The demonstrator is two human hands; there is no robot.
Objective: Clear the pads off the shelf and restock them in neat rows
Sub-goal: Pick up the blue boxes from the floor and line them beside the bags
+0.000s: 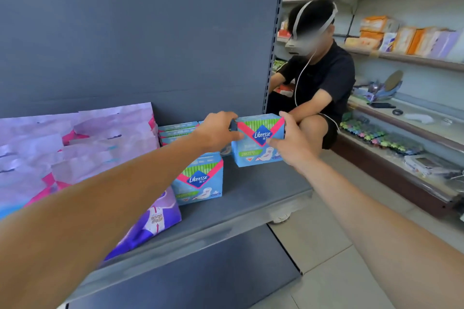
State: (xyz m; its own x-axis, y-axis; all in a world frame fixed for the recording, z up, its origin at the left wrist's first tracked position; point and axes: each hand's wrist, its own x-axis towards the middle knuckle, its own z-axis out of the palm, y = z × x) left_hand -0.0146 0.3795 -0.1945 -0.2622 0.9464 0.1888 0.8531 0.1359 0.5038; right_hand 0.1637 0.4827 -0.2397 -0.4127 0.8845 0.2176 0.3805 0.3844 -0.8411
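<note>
Holding: we grip one blue pack [259, 142] between both hands, upright at the right end of the shelf [261, 190]; whether its base touches the shelf we cannot tell.
Left hand [218, 130]: fingers curled over the pack's top left corner, thumb on its front.
Right hand [292, 142]: thumb over the top right edge, fingers wrapped round the right side.
Front pack [199, 180]: a second blue one stands upright on the shelf, left of ours and nearer to us.
Back row [177, 130]: more blue packs, behind our left wrist.
Purple packs [75, 148]: piled on the shelf's left part.
Person [317, 78]: crouched past the shelf's end, in a black shirt.
</note>
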